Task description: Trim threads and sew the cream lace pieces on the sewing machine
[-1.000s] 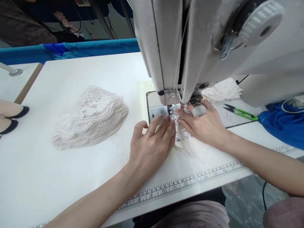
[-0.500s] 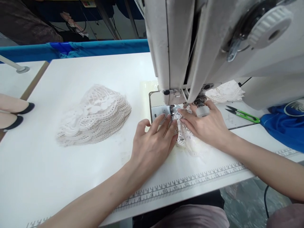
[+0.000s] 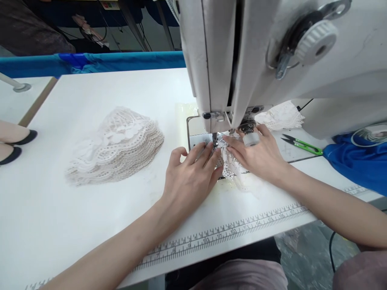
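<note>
A piece of white lace [image 3: 230, 163] lies under the presser foot [image 3: 215, 139] of a sewing machine [image 3: 223, 60], its free edge gathered toward me. My left hand [image 3: 192, 173] rests palm down to the left of the needle, fingers spread and bent, the fingertips at the lace's left edge. On the other side, my right hand [image 3: 261, 155] has its thumb and forefinger close together on the lace, a fold of it between them. The machine head partly hides the right hand's other fingers.
A stack of scalloped lace pieces [image 3: 121, 149] lies at left, and more lace [image 3: 281, 116] sits behind the machine head. Green thread snips [image 3: 302, 145] and blue cloth [image 3: 353, 161] are at right. A printed ruler [image 3: 205, 241] runs along the table's front edge. Another person's hand shows beyond.
The whole view has shifted slightly, so most things appear a little farther left. Both hands stay on the lace beside the presser foot, with only slight finger movement.
</note>
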Tool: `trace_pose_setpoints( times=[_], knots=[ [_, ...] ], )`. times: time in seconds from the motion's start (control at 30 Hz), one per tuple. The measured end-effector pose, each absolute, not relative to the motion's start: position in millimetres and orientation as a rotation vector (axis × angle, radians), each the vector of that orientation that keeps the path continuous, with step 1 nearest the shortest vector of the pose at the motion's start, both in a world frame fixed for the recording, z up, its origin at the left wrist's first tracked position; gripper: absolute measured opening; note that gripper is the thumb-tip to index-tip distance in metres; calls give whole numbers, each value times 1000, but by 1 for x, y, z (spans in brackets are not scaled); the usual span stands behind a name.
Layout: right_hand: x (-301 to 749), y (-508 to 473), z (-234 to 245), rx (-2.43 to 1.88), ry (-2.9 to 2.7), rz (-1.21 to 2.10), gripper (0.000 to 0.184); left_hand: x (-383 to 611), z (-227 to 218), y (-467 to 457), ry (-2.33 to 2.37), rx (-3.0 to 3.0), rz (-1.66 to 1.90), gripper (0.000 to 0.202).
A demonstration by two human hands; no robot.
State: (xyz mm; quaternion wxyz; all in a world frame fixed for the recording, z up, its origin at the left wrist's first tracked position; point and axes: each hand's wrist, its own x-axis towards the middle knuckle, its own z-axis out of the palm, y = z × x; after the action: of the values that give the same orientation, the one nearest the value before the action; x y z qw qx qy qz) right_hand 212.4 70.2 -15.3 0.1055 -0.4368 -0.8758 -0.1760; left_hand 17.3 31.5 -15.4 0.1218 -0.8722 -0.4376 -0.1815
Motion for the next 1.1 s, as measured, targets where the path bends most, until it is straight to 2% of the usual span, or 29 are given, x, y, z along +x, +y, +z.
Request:
trace_pose_setpoints(
  times=[0.27,0.37,0.47,0.57,0.63,0.77,0.97,1.1],
  knots=[
    [218,71,-9,-1080,-2554,-509,27,17,-16,32,-1272,-2543,-524,29],
    [216,63,-4,-1023,-2585,-239,23,17,-16,32,-1233,-2536,-531,25],
    [214,56,0,-1141,-2614,19,37,15,-15,34,-1183,-2586,-561,24],
    [213,55,-1,-1252,-2617,112,24,12,-12,38,-1213,-2694,-581,30],
    [213,57,-4,-1272,-2580,142,25,12,-10,43,-1261,-2757,-576,32],
    [211,62,-8,-1310,-2440,189,27,16,-7,55,-1397,-2795,-674,21],
    [212,64,-14,-1264,-2380,193,23,15,-3,65,-1676,-2903,-811,25],
    [215,63,-15,-1147,-2402,158,21,8,-7,61,-1490,-2878,-785,23]
  ],
)
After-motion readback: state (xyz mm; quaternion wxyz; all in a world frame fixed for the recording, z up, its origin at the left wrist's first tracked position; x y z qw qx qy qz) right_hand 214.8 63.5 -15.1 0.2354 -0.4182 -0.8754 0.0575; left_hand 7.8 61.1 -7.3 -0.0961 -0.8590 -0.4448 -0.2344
